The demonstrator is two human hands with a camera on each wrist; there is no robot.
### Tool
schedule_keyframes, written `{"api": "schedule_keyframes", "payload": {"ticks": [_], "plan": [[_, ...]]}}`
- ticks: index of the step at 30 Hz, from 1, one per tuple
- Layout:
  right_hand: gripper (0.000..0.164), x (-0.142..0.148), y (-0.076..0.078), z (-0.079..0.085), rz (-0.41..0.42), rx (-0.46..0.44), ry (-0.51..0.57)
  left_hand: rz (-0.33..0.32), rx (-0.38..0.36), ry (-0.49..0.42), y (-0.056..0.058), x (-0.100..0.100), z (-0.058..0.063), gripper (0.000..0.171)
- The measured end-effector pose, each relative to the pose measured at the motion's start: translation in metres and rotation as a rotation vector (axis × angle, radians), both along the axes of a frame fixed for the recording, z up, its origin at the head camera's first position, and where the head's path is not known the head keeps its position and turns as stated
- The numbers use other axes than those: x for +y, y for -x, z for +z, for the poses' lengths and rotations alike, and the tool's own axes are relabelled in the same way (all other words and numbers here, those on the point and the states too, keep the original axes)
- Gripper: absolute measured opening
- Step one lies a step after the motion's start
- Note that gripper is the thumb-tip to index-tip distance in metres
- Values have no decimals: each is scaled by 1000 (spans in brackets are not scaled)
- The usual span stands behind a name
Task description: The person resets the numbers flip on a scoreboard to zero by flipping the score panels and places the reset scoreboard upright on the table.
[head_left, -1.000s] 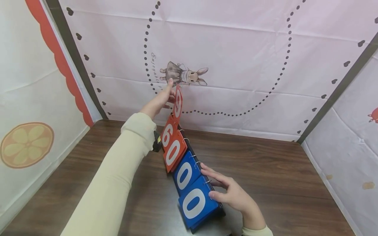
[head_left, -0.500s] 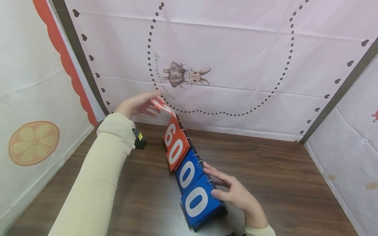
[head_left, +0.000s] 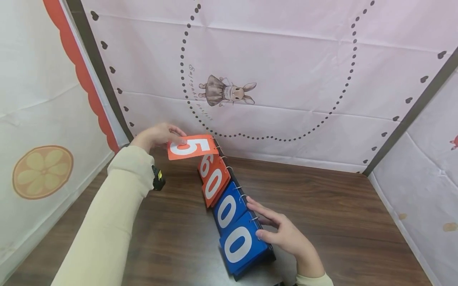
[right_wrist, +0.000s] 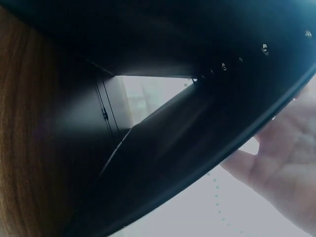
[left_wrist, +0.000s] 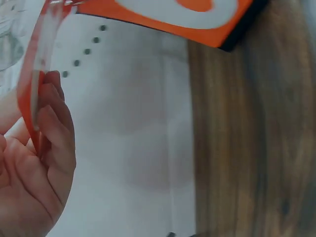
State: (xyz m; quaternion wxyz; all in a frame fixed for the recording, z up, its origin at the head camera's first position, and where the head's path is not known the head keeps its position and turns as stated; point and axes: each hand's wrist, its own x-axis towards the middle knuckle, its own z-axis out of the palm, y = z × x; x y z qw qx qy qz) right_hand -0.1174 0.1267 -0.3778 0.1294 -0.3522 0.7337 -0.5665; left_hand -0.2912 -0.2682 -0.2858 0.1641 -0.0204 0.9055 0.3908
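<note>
A flip scoreboard (head_left: 240,186) stands tent-like on the table, its number cards hung on metal rings along the top edge. My left hand (head_left: 157,137) pinches the free end of a red number card (head_left: 195,145) marked 5 and holds it out to the left, nearly flat. In the left wrist view the red card (left_wrist: 27,94) is edge-on between thumb and fingers. Below it hang red cards showing 6 and 0; nearer me are two blue 0 cards (head_left: 237,244). My right hand (head_left: 286,234) grips the top edge at the blue end, thumb in front, fingers partly hidden behind.
The dark wooden table (head_left: 340,222) runs under the scoreboard. A pink cloth wall (head_left: 286,87) with a printed rabbit rises close behind the red end. White printed cloth (head_left: 39,103) hangs on the left, and another on the right. The right wrist view shows the scoreboard's black hollow inside (right_wrist: 163,118).
My left hand has swung the raised red card over from upright to the left and down, so a 5 now faces up. The right hand keeps its place on the scoreboard.
</note>
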Motion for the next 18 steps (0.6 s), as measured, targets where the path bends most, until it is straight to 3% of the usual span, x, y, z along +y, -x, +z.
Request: {"api": "schedule_keyframes", "payload": {"ticks": [3,8,14,18], "plan": [[55,0,-1,0,-12,-4,-6,5,-19,21,-2,-1,-15,50],[54,-1,0,0,-24,-7,-14,15,-21,-42,-4,2,-39,44],[54,-1,-2,-1,-23,-18,-25,70,-35,-77,-10,14,-67,45],[54,-2,-1,0,-13,-5,-18,129,-30,-145,-11,22,-85,48]]}}
